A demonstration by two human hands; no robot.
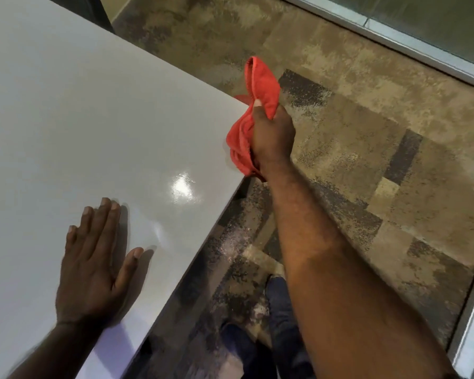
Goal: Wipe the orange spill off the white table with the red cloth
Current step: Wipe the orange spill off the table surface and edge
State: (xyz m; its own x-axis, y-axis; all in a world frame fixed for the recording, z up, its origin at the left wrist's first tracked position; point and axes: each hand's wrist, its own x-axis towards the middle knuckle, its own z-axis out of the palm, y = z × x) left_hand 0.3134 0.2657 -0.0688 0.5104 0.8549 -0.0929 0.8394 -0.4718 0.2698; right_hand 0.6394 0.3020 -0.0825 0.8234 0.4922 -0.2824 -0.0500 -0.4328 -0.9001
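The white table (80,119) fills the left of the view, with its corner at the right near the cloth. My right hand (271,132) is shut on the red cloth (260,86), bunched in my fist and held just above the table's right corner. Part of the cloth sticks up above my fist and part hangs below it. My left hand (93,266) lies flat on the table near its front edge, fingers spread, holding nothing. No orange spill shows on the table; a glossy light patch (182,188) shines near the edge.
Mottled brown and grey carpet (367,132) lies to the right of the table. A metal window frame (394,42) runs along the far right. My legs in dark trousers (279,310) stand beside the table's front edge.
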